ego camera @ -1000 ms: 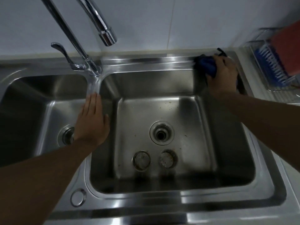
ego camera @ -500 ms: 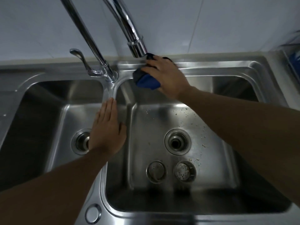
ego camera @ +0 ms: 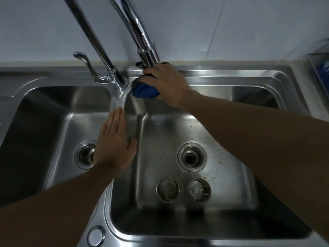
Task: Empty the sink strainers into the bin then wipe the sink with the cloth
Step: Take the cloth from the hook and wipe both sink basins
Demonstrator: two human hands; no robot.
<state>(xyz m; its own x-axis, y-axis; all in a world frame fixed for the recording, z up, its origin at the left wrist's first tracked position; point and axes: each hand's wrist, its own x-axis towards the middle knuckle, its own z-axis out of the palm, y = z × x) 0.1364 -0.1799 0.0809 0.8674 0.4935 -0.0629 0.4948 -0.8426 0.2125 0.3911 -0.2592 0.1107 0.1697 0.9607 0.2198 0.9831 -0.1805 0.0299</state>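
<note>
Wiping: the cloth pass is the step in hand, judging by the grip; both strainers are already out of the drains.
Landmark: right-basin drain [ego camera: 192, 156], open.
Right hand [ego camera: 167, 82]: fingers curled round the bunched blue cloth [ego camera: 145, 91], pressing it on the sink [ego camera: 222, 75] back ledge, well behind and left of the drain, just under the tap spout [ego camera: 147, 56].
Left hand [ego camera: 114, 141]: flat, fingers straight and together, holding nothing, resting on the divider [ego camera: 118, 102] left of the drain.
Strainers: two [ego camera: 167, 190] [ego camera: 198, 189] side by side on the basin floor, just in front of the drain, apart from both hands; can't tell if anything is left in them.
Crumbs [ego camera: 220, 161]: scattered right of the drain.
Next, a guess: bring the cloth down off the ledge into the basin. That calls for firm, flat pressure, working round or lifting the strainers, and gathering crumbs rather than pushing them into the open drain.
</note>
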